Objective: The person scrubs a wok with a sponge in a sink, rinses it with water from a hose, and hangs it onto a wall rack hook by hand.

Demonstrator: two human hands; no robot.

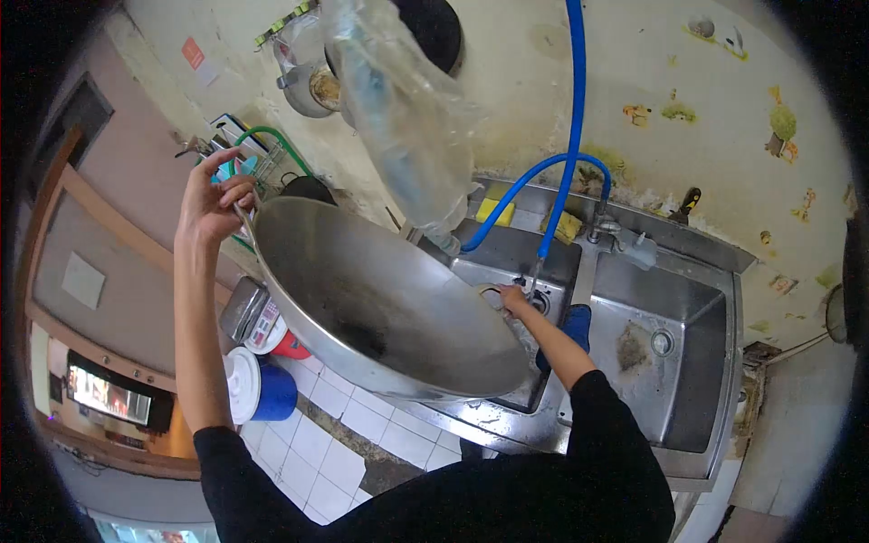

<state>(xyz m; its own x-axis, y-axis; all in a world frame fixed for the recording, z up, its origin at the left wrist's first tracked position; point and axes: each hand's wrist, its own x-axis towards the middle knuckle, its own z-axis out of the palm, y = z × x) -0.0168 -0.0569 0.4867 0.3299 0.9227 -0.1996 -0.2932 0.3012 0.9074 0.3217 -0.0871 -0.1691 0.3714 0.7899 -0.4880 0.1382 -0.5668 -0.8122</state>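
Observation:
A large metal wok (398,290) is held tilted between my two hands, its lower right side over the left sink basin (566,262). My left hand (215,204) is closed round the loop handle at the wok's raised left side. On the opposite handle, low over the basin, my right hand (516,301) is closed. Dark marks show on the wok's inner surface. A blue hose (572,136) hangs down beside my right hand, its clear end pointing into the basin, with what looks like water below it.
The right basin (701,362) has a drain and a brown stain. Yellow sponges (495,212) lie behind the left basin near the tap (605,224). A plastic bag (398,127) hangs close above the wok. A blue bucket (274,392) with a white lid stands on the tiled floor.

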